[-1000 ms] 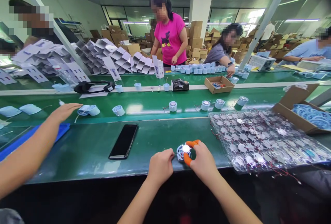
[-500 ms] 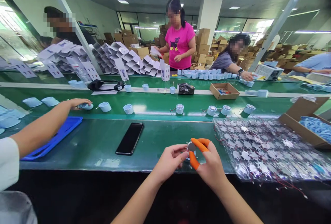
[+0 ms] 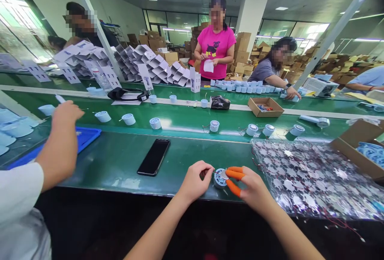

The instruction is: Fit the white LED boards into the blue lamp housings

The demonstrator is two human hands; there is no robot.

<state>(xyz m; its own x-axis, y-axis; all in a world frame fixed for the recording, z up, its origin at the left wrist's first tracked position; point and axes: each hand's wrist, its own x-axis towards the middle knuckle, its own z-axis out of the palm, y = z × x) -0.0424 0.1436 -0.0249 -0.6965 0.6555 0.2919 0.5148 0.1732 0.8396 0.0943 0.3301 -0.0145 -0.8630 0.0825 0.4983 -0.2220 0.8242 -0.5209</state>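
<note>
Near edge of the green counter (image 3: pixel 102 164), directly in front of the wearer: round pale blue casing (image 3: pixel 220 181) lying on the surface, metal disc (image 3: pixel 224 175) at its top. Left hand (image 3: pixel 194 181) closed, fingertips just beside the casing's left side; cannot tell if they pinch it or something thin. Right hand (image 3: pixel 254 186) curled in from the right, orange finger covers (image 3: pixel 234 177) on its fingertips, these touching the disc's edge.

To the left, a black phone (image 3: pixel 153 157) lies face up. To the right, a clear plastic sheet of star-shaped metal pieces with loose wires (image 3: pixel 312 177) lies near the right hand. Beyond, on the belt, a row of similar casings (image 3: pixel 214 126). Far left, a co-worker's raised hand (image 3: pixel 67 113) above a blue tray (image 3: pixel 85 136). Across the belt, a co-worker in a pink shirt (image 3: pixel 215 48) holds white paper (image 3: pixel 208 66).
</note>
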